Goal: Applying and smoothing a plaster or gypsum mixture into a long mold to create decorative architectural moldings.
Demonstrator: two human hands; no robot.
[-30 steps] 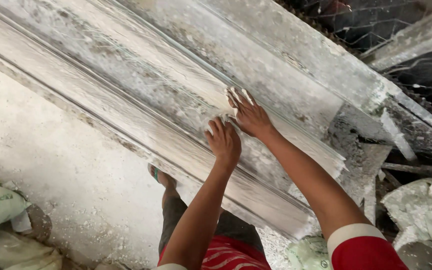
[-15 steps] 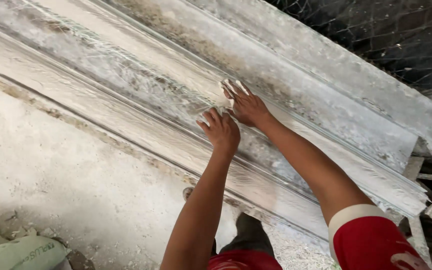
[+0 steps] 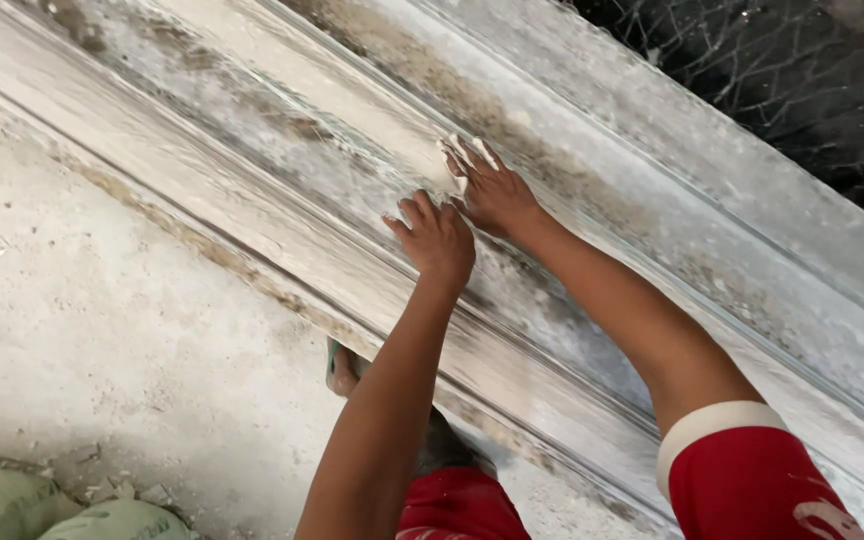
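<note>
From the head camera I look down on a long, pale grey-white moulded plaster beam (image 3: 252, 130) with stepped ridges, running from upper left to lower right across the view. My left hand (image 3: 437, 240) lies palm down on one of its ridges, fingers together and lightly curled, holding nothing that I can make out. My right hand (image 3: 492, 190) sits just beyond it, touching the next ridge, fingers spread flat and pressing a small whitish pad or lump (image 3: 457, 152) against the surface; I cannot tell whether it is cloth, paper or wet plaster. The two hands are just beside each other. Below the beam is a dusty white concrete floor (image 3: 102, 330), with greenish filled sacks (image 3: 62, 510) at the lower left corner. A dark wire mesh (image 3: 802, 70) shows at the upper right, behind the beam.
</note>
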